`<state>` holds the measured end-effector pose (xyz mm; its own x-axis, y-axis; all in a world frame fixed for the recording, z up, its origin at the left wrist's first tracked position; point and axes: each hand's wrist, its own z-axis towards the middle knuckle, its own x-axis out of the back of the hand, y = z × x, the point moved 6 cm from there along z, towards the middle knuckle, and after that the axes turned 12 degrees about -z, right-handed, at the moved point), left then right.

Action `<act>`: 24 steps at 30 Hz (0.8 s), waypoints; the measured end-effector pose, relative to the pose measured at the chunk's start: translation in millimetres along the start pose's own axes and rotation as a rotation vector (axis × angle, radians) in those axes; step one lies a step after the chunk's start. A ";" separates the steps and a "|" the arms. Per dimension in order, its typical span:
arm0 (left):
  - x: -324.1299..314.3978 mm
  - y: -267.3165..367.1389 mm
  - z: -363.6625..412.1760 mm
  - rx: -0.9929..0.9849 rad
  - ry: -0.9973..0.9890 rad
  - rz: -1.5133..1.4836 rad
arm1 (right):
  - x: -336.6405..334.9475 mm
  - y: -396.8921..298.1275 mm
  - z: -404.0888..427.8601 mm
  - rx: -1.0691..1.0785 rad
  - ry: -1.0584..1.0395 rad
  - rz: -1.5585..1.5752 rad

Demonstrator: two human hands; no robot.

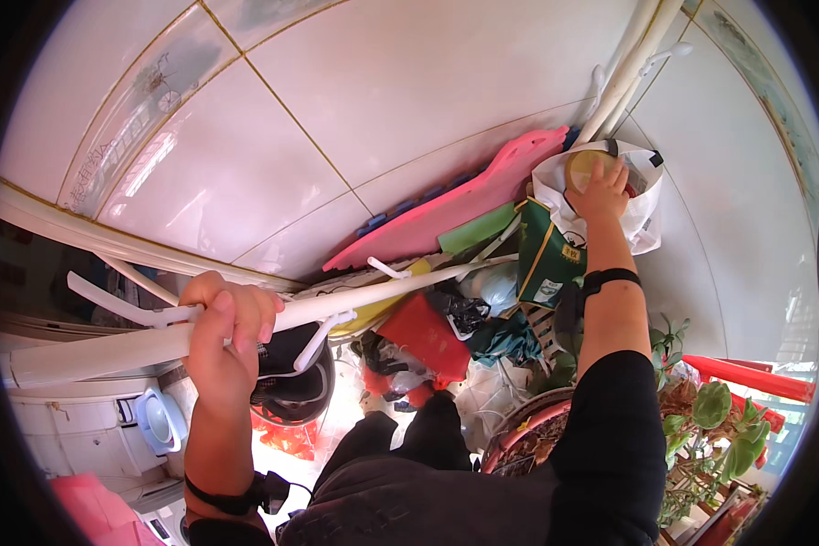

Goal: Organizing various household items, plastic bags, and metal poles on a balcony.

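Observation:
My left hand (228,324) grips a white pole (362,295) of a coat rack, which lies tilted across the view with white hooks (324,340) along it. At the upper right, my right hand (602,193) reaches into the mouth of a white bag (645,232). Its fingers rest on a round tan lid or box (582,170) inside; whether they grip it I cannot tell. A dark green bag (546,249) with a yellow edge stands just below the white one.
A pink board (450,194) leans on the tiled wall (300,75). A red bag (426,338) and several plastic bags lie near my feet. A potted plant (713,409) and a pink-rimmed flowerpot (501,447) stand at right. A blue basin (158,420) is at lower left.

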<state>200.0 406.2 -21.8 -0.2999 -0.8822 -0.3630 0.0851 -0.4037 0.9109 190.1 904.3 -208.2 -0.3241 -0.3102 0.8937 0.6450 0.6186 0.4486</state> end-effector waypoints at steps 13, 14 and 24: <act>17.5 -4.9 -0.4 -0.017 -0.021 -0.045 | -6.1 48.7 -4.0 -0.103 0.035 0.309; 19.2 -5.5 0.8 -0.009 -0.023 -0.056 | -0.6 56.3 -10.8 -0.115 0.108 0.441; 26.1 -15.3 28.0 0.033 -0.088 -0.053 | 63.8 -1.4 -111.0 0.594 -0.037 0.545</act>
<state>164.3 396.1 -39.7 -0.3855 -0.8346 -0.3935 0.0359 -0.4397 0.8974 245.3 803.5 -151.8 -0.0992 0.1631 0.9816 0.2469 0.9597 -0.1345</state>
